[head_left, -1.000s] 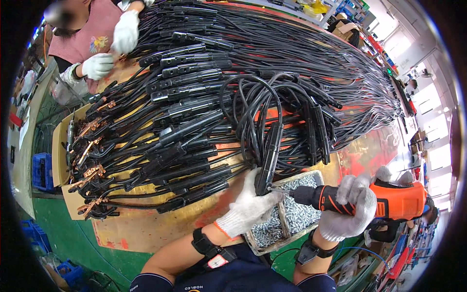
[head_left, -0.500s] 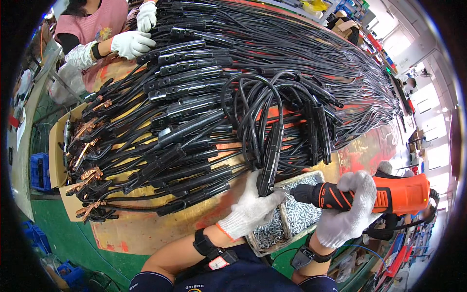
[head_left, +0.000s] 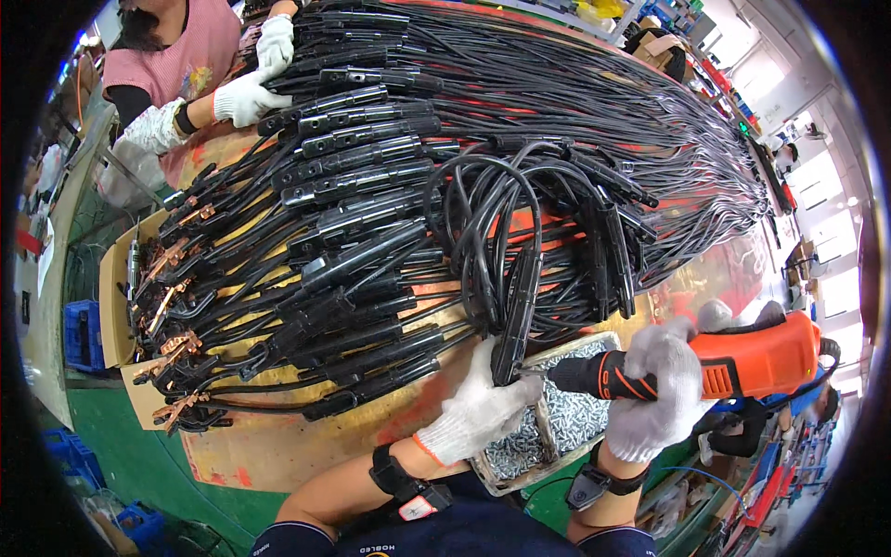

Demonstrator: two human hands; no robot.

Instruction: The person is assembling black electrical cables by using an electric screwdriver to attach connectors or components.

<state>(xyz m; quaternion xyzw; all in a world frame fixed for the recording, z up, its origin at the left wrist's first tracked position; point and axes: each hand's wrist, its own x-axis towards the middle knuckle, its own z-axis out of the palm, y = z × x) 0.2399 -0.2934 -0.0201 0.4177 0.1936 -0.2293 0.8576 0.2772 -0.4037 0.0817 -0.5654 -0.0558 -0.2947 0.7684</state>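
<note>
My left hand (head_left: 478,410), in a white knit glove, is closed around the lower end of a black plastic cable handle (head_left: 520,316). This handle stands tilted, with its black cable looping up behind it. My right hand (head_left: 657,390), also gloved, grips an orange and black electric screwdriver (head_left: 756,360), held nearly level. Its nose points left at the handle's lower end, close to my left fingertips. Whether the bit touches a screw there is too small to tell. Just beneath both hands sits a divided tray (head_left: 501,485) full of small silver screws.
Rows of black cable handles (head_left: 357,181) and long cables (head_left: 594,88) cover the table (head_left: 371,432). Copper-coloured clamps (head_left: 176,348) lie at the left, by a cardboard box (head_left: 116,306). Across the table, a co-worker's gloved hands (head_left: 246,99) touch the handles. Blue crates (head_left: 83,334) stand beyond the left edge.
The screwdriver and my right hand have shifted slightly left, its nose nearer the handle. My left hand and the handle have dipped a little. The co-worker's hands have moved slightly.
</note>
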